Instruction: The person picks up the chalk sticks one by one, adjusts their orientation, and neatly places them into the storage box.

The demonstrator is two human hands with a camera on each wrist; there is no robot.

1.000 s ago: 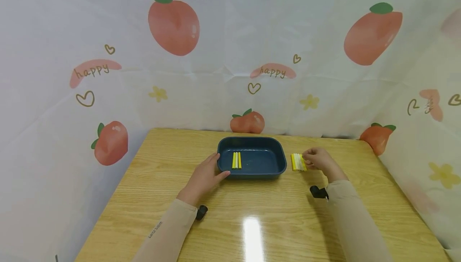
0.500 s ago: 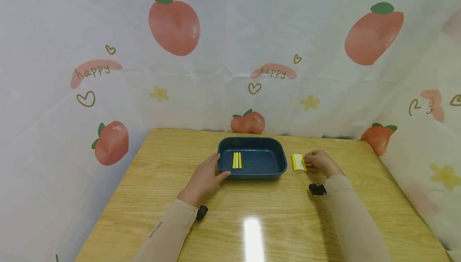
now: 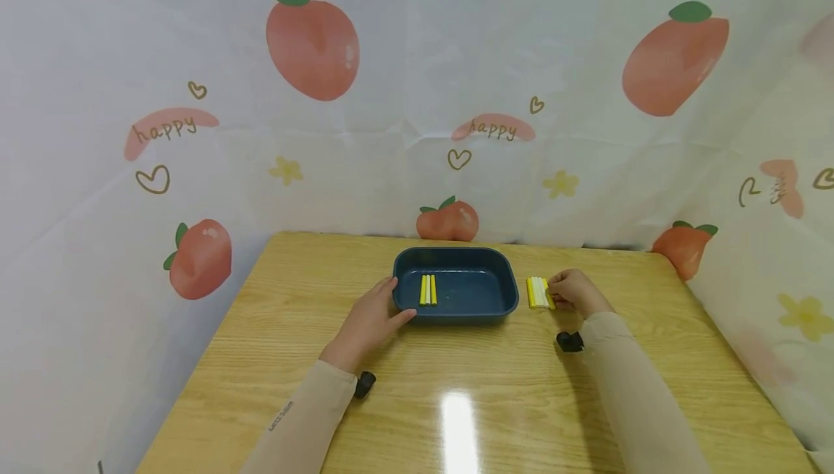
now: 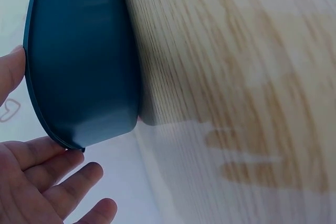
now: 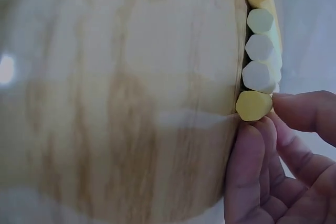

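My left hand (image 3: 368, 320) rests at the left end of a dark blue tray (image 3: 478, 317). In the left wrist view its thumb (image 4: 11, 72) and fingertips touch the tray's rim, with the other fingers extended loosely. Inside the tray's left part lie three chalk sticks (image 3: 428, 291), yellow, white and yellow. To the right of the tray a row of several yellow and white chalk sticks (image 3: 538, 293) lies side by side. My right hand (image 3: 578, 291) pinches the yellow chalk stick (image 5: 254, 106) at the row's right end between thumb and fingers. That stick still lies against its white neighbour (image 5: 260, 76).
The wooden table (image 3: 495, 394) reflects a bright light near its front. A white cloth (image 3: 371, 163) with printed fruit hangs behind the table and along its sides. Black wrist cameras (image 3: 570, 342) sit under both sleeves.
My right hand has shifted slightly around the right end of the chalk row, and its forearm has moved a little left. The left hand and the tray have stayed in place.
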